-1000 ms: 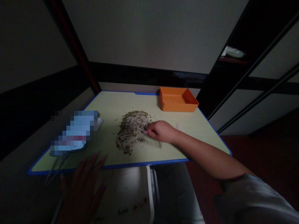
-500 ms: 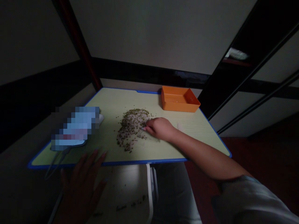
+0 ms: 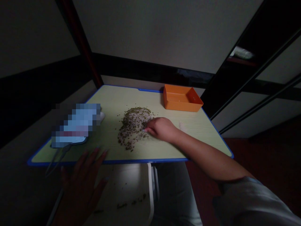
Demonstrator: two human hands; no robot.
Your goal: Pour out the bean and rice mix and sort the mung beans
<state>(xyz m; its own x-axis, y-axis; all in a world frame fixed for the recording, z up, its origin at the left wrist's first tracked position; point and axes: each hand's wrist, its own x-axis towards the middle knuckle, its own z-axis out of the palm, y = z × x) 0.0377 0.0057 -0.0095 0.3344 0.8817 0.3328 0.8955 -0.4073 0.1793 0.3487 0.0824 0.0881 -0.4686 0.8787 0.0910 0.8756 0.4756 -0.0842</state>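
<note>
A pile of small dark green beans mixed with pale grains (image 3: 135, 121) lies spread on the light tabletop (image 3: 115, 95). My right hand (image 3: 161, 129) rests at the pile's right edge, thumb and fingers pinched together. What the pinch holds, if anything, is too small to make out. My left hand (image 3: 82, 182) is in shadow at the table's front edge, fingers spread, with nothing in them. Beneath the edge, beside that hand, is a white tray (image 3: 151, 191) with several dark bits in it.
An orange open box (image 3: 183, 106) stands at the table's back right corner. On the left lies a pixelated bluish flat thing (image 3: 76, 125), with a looped cord (image 3: 55, 160) hanging over the edge. A faint pale smear (image 3: 182, 126) marks the tabletop right of the pile.
The view has shifted slightly, so the table sits a little higher. My right hand stays pinched at the pile's edge; my left hand stays spread in nearly the same place.
</note>
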